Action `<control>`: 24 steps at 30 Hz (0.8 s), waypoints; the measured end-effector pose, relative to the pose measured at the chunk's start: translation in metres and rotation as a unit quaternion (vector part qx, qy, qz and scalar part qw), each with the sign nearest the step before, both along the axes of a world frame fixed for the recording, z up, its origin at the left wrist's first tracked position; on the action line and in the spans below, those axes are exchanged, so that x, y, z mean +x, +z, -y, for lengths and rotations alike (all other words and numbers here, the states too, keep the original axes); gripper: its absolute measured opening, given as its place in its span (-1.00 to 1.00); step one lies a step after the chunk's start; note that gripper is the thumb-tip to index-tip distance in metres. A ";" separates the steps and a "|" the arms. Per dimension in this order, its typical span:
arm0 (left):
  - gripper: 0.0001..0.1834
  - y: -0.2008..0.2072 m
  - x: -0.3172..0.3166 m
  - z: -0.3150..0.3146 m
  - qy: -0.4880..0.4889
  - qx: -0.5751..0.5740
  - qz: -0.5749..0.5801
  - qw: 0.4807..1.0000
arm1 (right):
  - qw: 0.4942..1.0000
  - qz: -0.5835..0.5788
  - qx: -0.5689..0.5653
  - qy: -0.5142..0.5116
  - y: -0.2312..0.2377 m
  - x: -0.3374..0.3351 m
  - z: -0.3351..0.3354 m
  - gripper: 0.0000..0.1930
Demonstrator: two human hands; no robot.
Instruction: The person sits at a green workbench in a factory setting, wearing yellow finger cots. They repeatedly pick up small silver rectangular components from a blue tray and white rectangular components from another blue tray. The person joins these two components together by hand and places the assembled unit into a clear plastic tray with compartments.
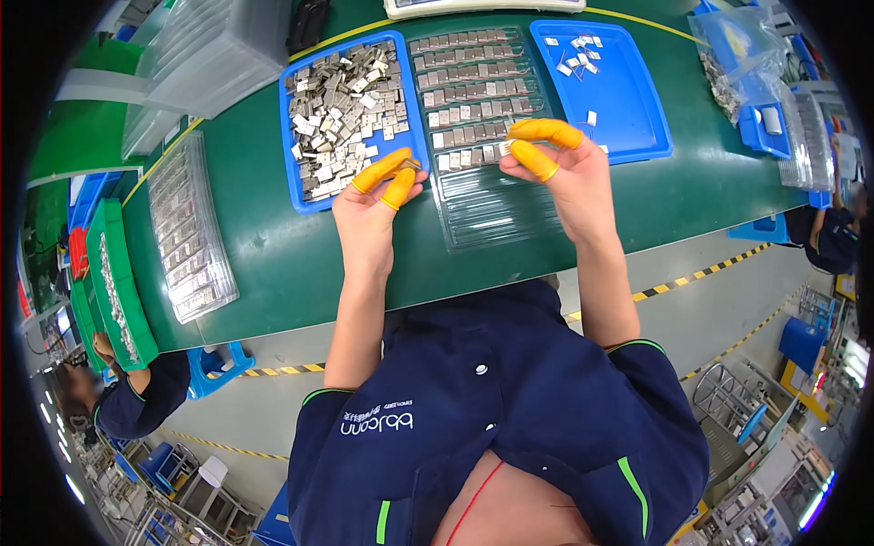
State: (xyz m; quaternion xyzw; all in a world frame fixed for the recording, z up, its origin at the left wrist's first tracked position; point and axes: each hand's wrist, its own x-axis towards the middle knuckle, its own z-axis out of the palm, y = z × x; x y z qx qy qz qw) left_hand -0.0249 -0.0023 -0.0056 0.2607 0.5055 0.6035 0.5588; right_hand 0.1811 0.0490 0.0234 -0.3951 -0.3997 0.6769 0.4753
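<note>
Yellow finger cots cover the thumb and index finger of each hand. My left hand [366, 218] pinches a small metal connector piece [412, 165] beside the right edge of a blue tray [417, 114] heaped with similar grey and white pieces [350, 114]. Over a clear ribbed plastic tray [487, 211], my right hand [581, 187] pinches a small white connector piece [506, 147] at the end of a filled row. Several rows of that clear tray hold connector pieces [469, 91]; its near slots show bare plastic.
At right lies another blue tray [628, 100] with a few wired white connectors [578, 56]. A filled clear tray [189, 227] and a green bin [123, 282] are at left. Stacked clear trays [214, 55] stand at the back left. Co-workers sit at both table ends.
</note>
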 end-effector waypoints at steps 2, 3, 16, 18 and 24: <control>-0.72 -0.002 0.001 0.006 -0.018 -0.013 0.012 1.000 | 1.000 0.021 0.000 0.005 -0.003 -0.007 0.009 -0.75; -0.72 -0.003 0.003 0.010 -0.029 -0.015 0.012 0.999 | 0.999 0.044 0.015 0.011 -0.005 -0.009 0.014 -0.73; -0.73 -0.001 0.027 0.024 -0.045 -0.052 0.064 0.996 | 0.955 0.264 0.136 0.014 -0.013 -0.008 0.039 -0.82; -0.74 -0.001 0.029 0.027 -0.047 -0.056 0.050 0.996 | 0.936 0.309 0.164 0.022 -0.011 -0.006 0.040 -0.83; -0.73 -0.003 0.032 0.030 -0.054 -0.074 0.042 0.995 | 0.929 0.325 0.173 0.035 -0.009 0.003 0.039 -0.83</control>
